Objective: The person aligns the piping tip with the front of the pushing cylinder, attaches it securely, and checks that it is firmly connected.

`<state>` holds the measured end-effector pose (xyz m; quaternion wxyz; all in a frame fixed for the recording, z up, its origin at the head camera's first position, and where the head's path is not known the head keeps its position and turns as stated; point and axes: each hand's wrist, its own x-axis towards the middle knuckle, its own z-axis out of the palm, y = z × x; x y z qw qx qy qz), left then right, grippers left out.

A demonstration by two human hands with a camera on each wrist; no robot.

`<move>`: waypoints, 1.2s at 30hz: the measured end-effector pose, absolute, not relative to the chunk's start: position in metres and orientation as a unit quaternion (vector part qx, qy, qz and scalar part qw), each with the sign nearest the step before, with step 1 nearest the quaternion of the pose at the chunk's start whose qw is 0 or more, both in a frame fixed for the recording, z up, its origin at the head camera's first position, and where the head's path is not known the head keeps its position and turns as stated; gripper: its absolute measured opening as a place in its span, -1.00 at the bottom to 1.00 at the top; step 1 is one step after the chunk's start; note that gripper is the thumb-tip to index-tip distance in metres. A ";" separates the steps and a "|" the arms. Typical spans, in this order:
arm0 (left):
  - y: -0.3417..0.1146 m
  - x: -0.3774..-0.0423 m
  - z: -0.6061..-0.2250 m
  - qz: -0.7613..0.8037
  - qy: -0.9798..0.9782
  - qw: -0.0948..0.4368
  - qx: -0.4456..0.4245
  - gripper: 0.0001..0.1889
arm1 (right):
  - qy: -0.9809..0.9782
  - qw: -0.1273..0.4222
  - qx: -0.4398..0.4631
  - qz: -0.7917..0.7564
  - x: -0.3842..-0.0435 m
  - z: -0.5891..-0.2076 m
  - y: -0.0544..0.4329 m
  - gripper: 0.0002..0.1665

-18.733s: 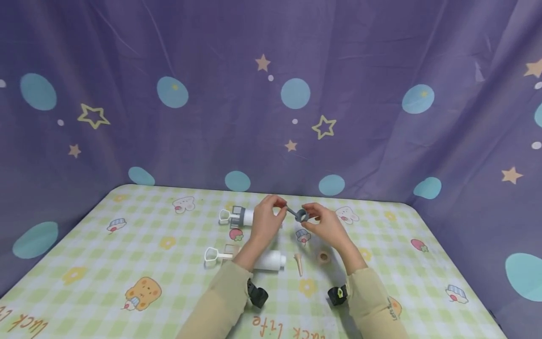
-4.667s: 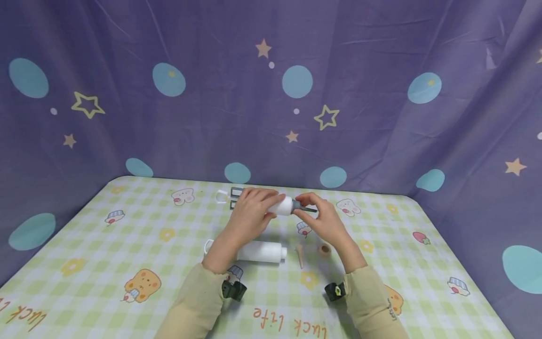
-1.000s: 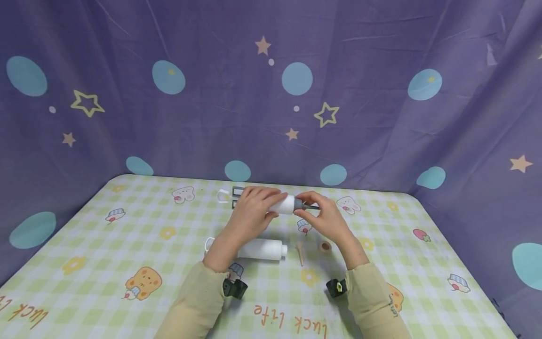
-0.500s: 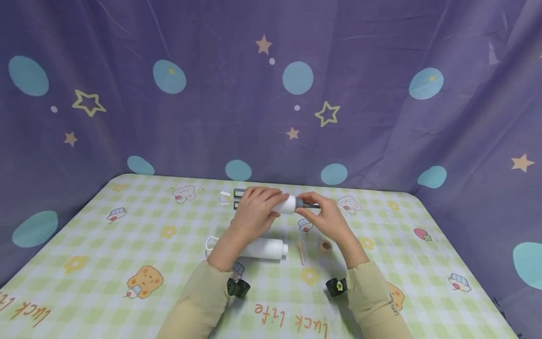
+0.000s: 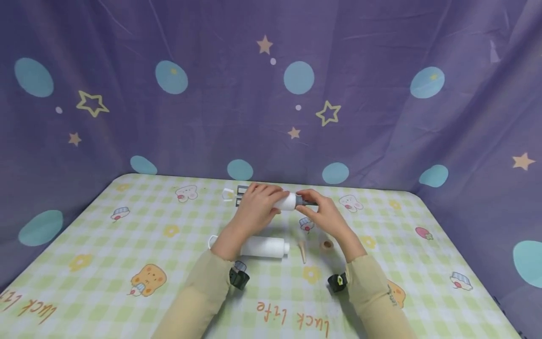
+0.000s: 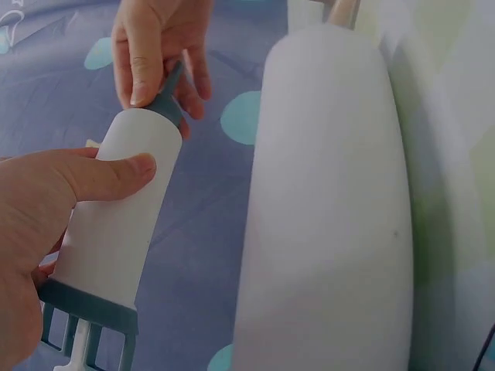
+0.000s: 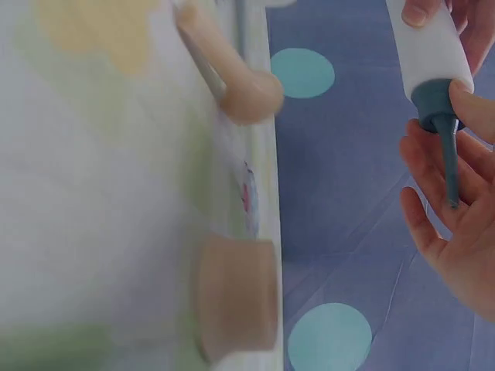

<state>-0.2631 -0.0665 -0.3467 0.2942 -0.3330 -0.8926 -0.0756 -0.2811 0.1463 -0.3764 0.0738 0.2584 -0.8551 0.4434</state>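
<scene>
My left hand [image 5: 256, 209] wraps round a white syringe-like tube [image 5: 286, 201] held over the table, thumb along its side. A grey-blue frame [image 6: 93, 305] and a white pull handle [image 5: 227, 194] are at its left end. On its other end sits a grey collar with a thin nozzle [image 7: 446, 154], pointing right. My right hand [image 5: 328, 216] grips that collar between thumb and fingers. In the left wrist view the tube [image 6: 116, 232] tilts upward toward the right hand. The fingers behind the tube are mostly hidden.
Nearer me, a second white tube [image 5: 264, 246] lies on its side, its handle end partly behind my left forearm. To its right lie a beige nozzle [image 5: 302, 253] and a beige ring [image 5: 327, 245] on the checked tablecloth [image 5: 190, 306]. A purple curtain [image 5: 237, 103] hangs behind.
At first my hands held a loose grey nozzle and ring while the syringe lay on the table. Since then both pieces joined the lifted tube. Over the last second the hands barely shift.
</scene>
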 end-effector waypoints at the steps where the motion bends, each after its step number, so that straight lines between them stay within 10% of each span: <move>1: -0.066 -0.264 -0.346 -0.072 -0.894 0.292 -0.333 -0.51 | -0.858 0.072 0.259 0.438 -0.283 -0.375 0.147 -0.54; 36: -0.039 -0.317 -0.383 -0.083 -0.960 0.083 -0.253 -0.55 | -0.917 -0.033 0.226 0.326 -0.326 -0.396 0.151 -0.65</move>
